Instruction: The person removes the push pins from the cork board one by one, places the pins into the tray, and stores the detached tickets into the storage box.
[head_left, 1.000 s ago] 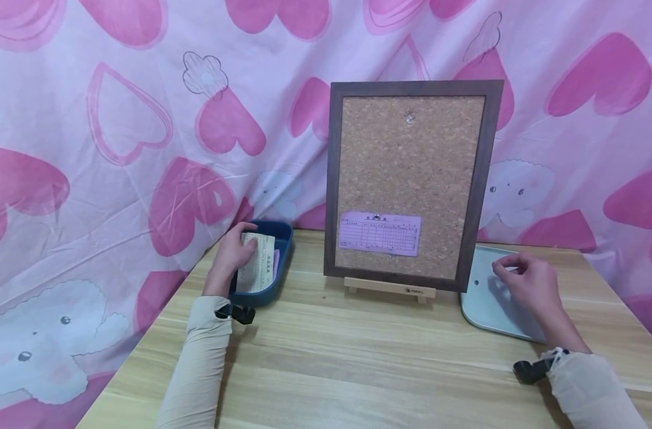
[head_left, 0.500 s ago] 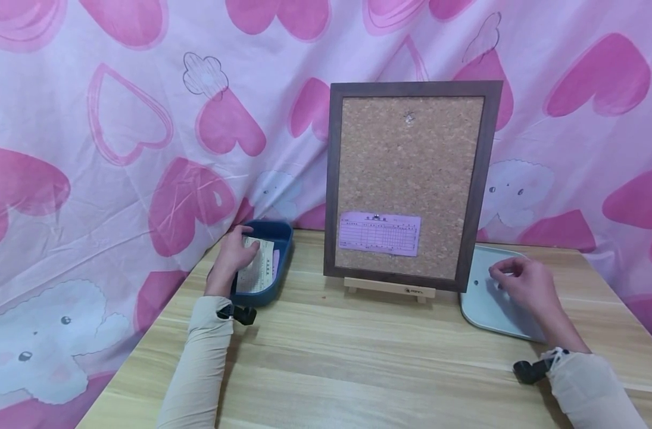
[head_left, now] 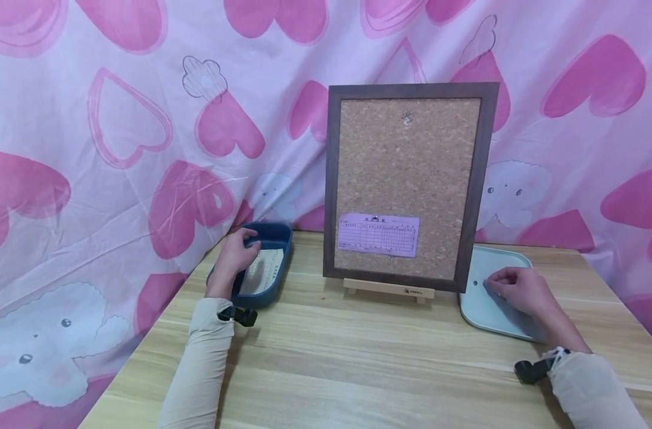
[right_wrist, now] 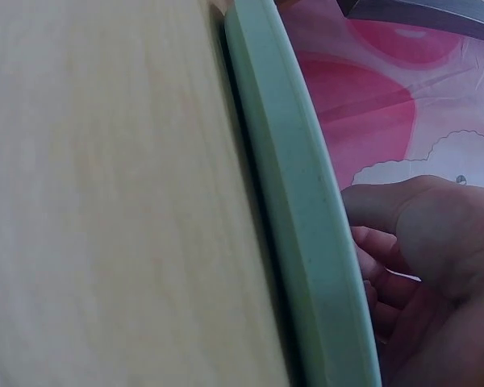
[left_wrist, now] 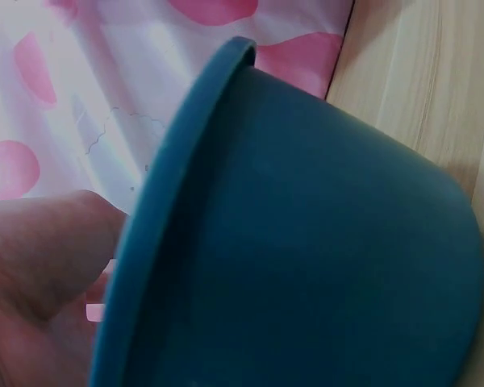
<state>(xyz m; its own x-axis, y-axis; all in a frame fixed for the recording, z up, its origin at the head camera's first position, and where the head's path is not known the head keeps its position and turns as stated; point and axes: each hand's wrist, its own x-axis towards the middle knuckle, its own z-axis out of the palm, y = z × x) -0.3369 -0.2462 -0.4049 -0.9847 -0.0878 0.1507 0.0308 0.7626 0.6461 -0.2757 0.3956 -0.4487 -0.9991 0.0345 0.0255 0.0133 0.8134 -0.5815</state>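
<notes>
In the head view my left hand [head_left: 237, 257] reaches over the left rim of a dark blue bin [head_left: 272, 295], fingers bent inside it. Its thumb and a fingertip look apart. Below lies a pale printed paper slip [head_left: 265, 269]. The left wrist view shows mostly the bin's outer wall [left_wrist: 306, 226], which hides the fingertips. My right hand [head_left: 521, 290] is low over a pale green tray [head_left: 481, 313], thumb and finger near each other at the surface. A small dark thing [head_left: 476, 283] lies beside them. Whether anything is between these fingertips is too small to see.
A framed cork board [head_left: 411, 161] stands on a small wooden easel [head_left: 387, 288] between the hands. A purple printed slip [head_left: 378, 235] is fixed low on it, and a clear pin [head_left: 407, 118] sits near the top. A heart-patterned curtain [head_left: 117, 208] hangs behind the wooden table [head_left: 358, 363].
The pale slip has shifted towards the front right of the bin, and the purple slip seen there earlier is out of sight. My right hand has lowered and moved slightly left over the tray.
</notes>
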